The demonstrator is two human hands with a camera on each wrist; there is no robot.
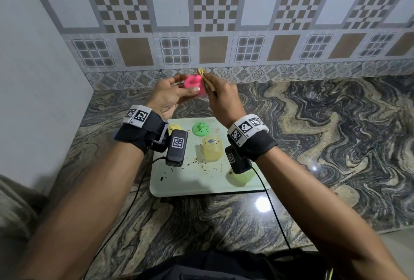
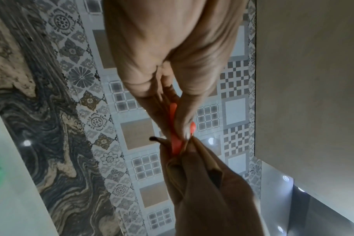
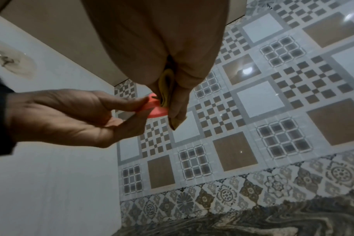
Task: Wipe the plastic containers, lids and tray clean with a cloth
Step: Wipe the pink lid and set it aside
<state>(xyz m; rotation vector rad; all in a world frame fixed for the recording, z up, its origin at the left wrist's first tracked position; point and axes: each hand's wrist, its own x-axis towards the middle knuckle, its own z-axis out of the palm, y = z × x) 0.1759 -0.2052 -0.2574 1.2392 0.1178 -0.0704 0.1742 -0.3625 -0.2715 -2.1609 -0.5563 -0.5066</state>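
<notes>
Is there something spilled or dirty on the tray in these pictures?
Yes. Dark and brownish crumbs lie scattered on the pale tray, mostly around the yellow container, which lies on its side. The green lid also carries dark specks.

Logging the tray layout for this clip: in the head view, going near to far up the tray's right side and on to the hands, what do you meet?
Pale green container → yellow container → green lid → pink lid gripped by the left hand, with the cloth in the right hand against it.
</notes>
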